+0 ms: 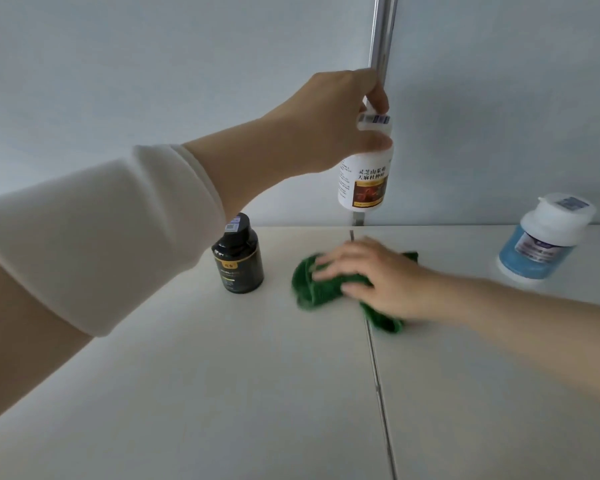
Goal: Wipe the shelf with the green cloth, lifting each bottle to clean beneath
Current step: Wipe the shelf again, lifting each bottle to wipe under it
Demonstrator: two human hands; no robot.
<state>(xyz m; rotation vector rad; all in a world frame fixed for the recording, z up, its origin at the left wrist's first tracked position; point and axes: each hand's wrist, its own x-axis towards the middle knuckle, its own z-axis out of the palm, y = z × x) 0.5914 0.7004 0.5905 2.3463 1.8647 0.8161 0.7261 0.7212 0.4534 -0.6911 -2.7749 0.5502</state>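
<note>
Left hand (336,123) grips white plastic bottle with gold label (364,178) by its cap, held clear above white shelf (222,375). Right hand (371,275) pressed flat on crumpled green cloth (312,285), beneath it. Black bottle (238,254) just left of cloth; blue-labelled white bottle (541,237) well right, near back edge. Front shelf area open.

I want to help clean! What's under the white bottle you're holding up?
Under the lifted white bottle lies bare shelf, with the green cloth just in front, pressed down by the right hand. The shelf beneath the cloth is hidden.

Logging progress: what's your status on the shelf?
Left hand holds white bottle aloft. Right hand presses green cloth beneath it. Black bottle, blue bottle flank, clear.
</note>
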